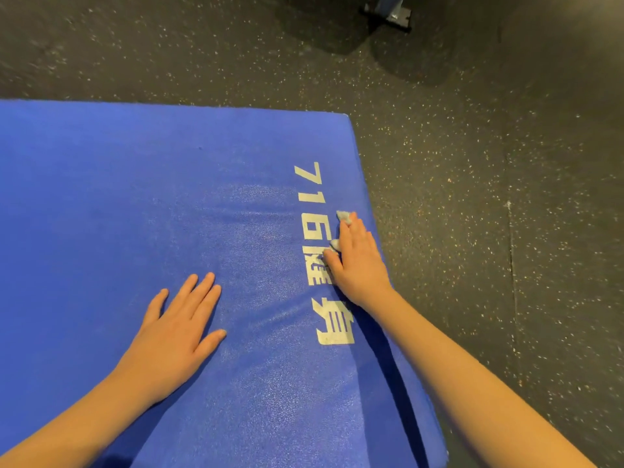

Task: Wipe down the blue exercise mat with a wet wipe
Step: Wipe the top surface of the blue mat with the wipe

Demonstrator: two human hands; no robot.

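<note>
The blue exercise mat (pixel 118 197) fills the left and middle of the head view, with white printed characters running along its right edge. My right hand (pixel 358 261) presses a small crumpled grey-white wet wipe (pixel 343 216) onto the mat over the print; bits of the wipe stick out past the fingertips and by the thumb. The fingers lie nearly straight over it. My left hand (pixel 179 332) rests flat on the mat with fingers spread, a little to the left and nearer to me. A shiny damp patch shows between the two hands.
Dark speckled rubber flooring (pixel 472 197) surrounds the mat at the top and right. The foot of a metal equipment frame (pixel 391 15) stands on the floor at the top. The mat's far right corner (pixel 346 116) lies beyond the hands.
</note>
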